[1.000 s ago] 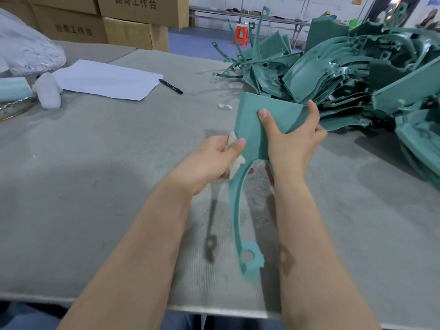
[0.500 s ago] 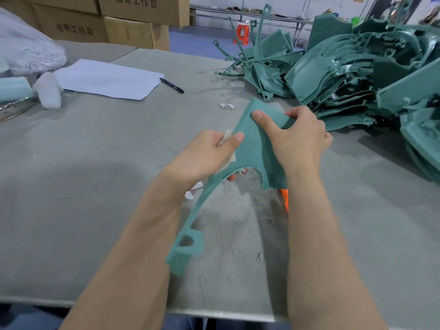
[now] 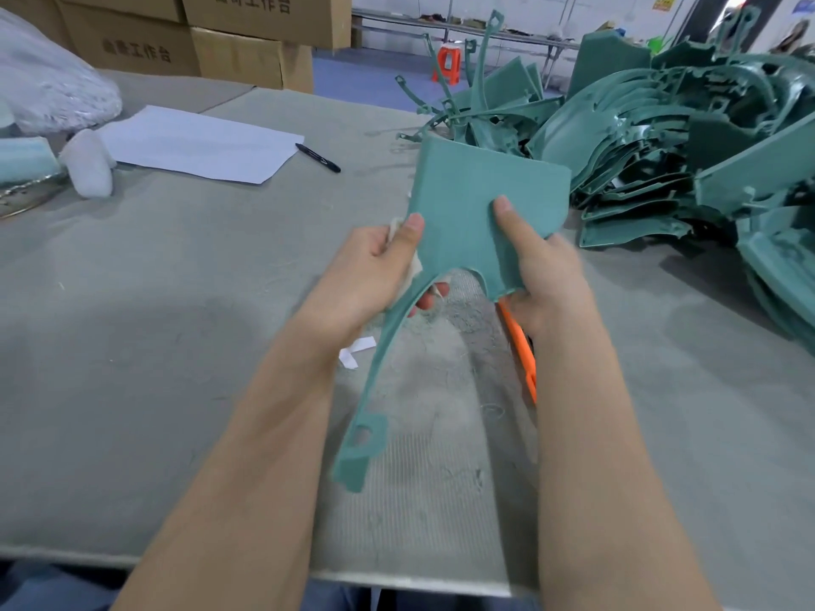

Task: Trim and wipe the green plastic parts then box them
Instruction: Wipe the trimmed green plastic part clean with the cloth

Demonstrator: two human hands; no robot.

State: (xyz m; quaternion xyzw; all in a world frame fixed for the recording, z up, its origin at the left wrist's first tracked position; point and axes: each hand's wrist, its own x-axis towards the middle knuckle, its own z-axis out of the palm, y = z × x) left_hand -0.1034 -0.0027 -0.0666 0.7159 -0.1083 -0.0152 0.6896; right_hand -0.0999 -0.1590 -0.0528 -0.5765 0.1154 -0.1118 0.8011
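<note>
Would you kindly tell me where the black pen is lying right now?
The black pen lies on the grey table, left of centre in the head view, by the right corner of the white paper.

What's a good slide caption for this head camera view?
Left hand, with white cloth, and right hand hold a green plastic part over the table, near a pile of parts.

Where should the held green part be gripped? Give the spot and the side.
Grip the green part by its wide flat plate, coming in from the side edges, thumb on the face, as the left hand and right hand do. The thin curved arm below ends in a loop and would likely flex.
</note>
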